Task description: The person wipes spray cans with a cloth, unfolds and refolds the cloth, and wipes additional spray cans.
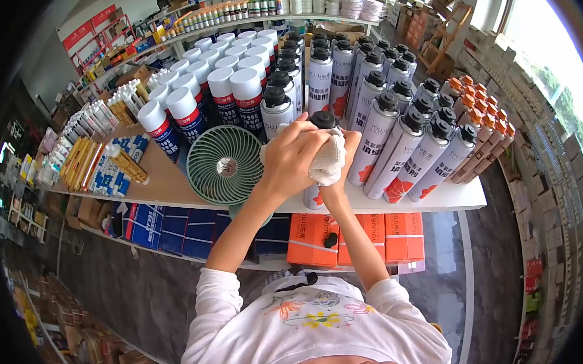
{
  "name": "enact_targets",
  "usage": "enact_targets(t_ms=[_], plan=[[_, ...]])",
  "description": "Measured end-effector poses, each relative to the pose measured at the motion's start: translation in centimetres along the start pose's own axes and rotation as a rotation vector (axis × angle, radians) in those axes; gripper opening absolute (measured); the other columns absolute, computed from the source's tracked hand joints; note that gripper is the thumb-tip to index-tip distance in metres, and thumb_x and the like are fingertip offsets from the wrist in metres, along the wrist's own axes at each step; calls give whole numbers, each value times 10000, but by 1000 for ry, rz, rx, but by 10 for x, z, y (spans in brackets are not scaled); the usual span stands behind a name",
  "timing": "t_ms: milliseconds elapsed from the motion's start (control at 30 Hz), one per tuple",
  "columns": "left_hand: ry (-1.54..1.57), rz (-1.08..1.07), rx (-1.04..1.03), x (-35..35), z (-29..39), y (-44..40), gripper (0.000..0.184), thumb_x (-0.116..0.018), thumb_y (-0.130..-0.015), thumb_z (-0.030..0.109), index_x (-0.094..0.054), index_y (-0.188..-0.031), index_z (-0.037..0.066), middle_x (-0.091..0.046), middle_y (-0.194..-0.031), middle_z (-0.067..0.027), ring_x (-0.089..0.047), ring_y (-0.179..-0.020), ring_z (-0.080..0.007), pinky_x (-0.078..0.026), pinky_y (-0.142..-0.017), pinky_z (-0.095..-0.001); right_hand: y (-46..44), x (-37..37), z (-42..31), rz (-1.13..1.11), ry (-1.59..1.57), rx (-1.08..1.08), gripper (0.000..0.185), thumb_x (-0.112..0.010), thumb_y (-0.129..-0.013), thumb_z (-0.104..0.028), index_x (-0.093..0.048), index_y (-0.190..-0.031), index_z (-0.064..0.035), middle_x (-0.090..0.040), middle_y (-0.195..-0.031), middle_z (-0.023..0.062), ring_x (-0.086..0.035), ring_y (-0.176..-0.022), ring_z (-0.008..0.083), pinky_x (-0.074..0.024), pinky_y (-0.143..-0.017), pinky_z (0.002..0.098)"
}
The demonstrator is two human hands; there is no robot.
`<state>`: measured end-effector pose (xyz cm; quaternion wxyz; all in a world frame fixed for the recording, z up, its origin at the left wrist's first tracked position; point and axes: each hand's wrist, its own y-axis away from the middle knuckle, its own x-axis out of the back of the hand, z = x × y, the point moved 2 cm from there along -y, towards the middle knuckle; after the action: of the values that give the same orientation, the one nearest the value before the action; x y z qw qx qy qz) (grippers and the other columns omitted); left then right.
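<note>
Both hands meet around a grey-white foam filler can [313,199] with a black cap, held at the front edge of the shelf. My left hand [293,157] is closed on a crumpled white cloth [328,159], which lies against the upper part of the can. On the other side, my right hand [344,172] wraps round the can, its fingers partly hidden by the cloth. Much of the can is covered by hands and cloth. Matching cans [375,135] stand upright in rows behind and to the right.
Left of my hands stands a green round fan [224,164]. Blue cans with white caps [183,108] are grouped behind it. Brown-and-orange tubes [483,132] fill the shelf's [454,196] right end. Orange boxes [313,237] and blue boxes [195,230] sit below.
</note>
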<state>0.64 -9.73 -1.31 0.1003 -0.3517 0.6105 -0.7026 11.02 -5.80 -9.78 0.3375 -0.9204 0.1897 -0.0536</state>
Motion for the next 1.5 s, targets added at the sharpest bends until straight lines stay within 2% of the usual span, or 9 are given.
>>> enact_targets(t_ms=[300, 400, 600, 800, 1000, 1100, 1300, 1400, 1500], plan=[[124, 144, 111, -1, -17, 34, 371, -828, -647, 118, -636, -945, 9, -676, -902, -96, -660, -845, -257, -571, -831, -400, -1, 3, -10, 0, 284, 28, 542, -782, -742, -162, -466, -1131, 43, -470, -1060, 190, -458, -1024, 382, -364, -925, 462], [295, 247, 444, 2, -30, 58, 375, -819, -658, 128, -601, -938, 4, -586, -888, -113, -610, -803, -256, -474, -734, -324, -2, 5, -17, -16, 296, 36, 616, -834, -701, -199, -468, -1140, 31, -477, -1063, 181, -458, -1042, 387, -357, -945, 473], [499, 341, 718, 16, -22, 96, 267, -706, -782, 90, -542, -989, 48, -555, -873, -2, -536, -825, -80, -425, -765, -250, 13, 21, -37, -19, 272, 8, 783, -866, -694, -228, -421, -1291, 17, -472, -1259, 188, -423, -1236, 364, -339, -1059, 455], [692, 372, 926, 27, -4, 122, 221, -683, -858, 118, -610, -1049, 34, -632, -981, -25, -602, -894, -96, -471, -820, -266, 66, 56, -32, -130, -100, -34, 663, -832, -753, -127, -437, -1271, -4, -541, -1198, 141, -543, -1144, 265, -408, -1030, 418], [1571, 240, 1301, 5, 0, 165, 354, -582, -948, 300, -570, -1204, 56, -638, -1152, -83, -645, -1002, -189, -529, -912, -339, 98, 46, -39, -429, -246, -235, 416, -741, -852, -67, -513, -1194, 0, -592, -1107, 79, -581, -1049, 167, -456, -963, 331], [1595, 395, 1483, 1, 5, 172, 234, -619, -916, 220, -616, -1091, 65, -643, -1023, -30, -646, -916, -122, -538, -838, -279, 103, 51, -27, -383, -156, -196, 243, -686, -884, -17, -573, -1096, 23, -619, -972, 46, -585, -937, 115, -473, -853, 270], [1396, 189, 1495, 15, 15, 166, 278, -643, -911, 206, -603, -1144, 60, -630, -1075, -24, -638, -962, -123, -526, -863, -276, 105, 63, -34, -258, -103, -248, 50, -570, -968, -9, -603, -961, 28, -546, -785, -23, -459, -742, 35, -398, -641, 205], [1141, 207, 1421, 11, 20, 166, 317, -664, -885, 125, -576, -1185, 70, -609, -1114, -23, -615, -1003, -123, -520, -867, -287, 109, 56, -55, -343, 66, -106, 153, -594, -973, -68, -551, -859, 23, -459, -693, 32, -401, -635, 114, -370, -568, 265], [1100, 259, 1434, 9, 19, 166, 333, -658, -883, 138, -559, -1195, 76, -590, -1135, -31, -597, -1014, -123, -511, -876, -287, 125, 41, -64, -444, 41, -192, 183, -631, -935, -66, -555, -1067, 36, -540, -963, 137, -571, -757, 238, -471, -686, 323]])
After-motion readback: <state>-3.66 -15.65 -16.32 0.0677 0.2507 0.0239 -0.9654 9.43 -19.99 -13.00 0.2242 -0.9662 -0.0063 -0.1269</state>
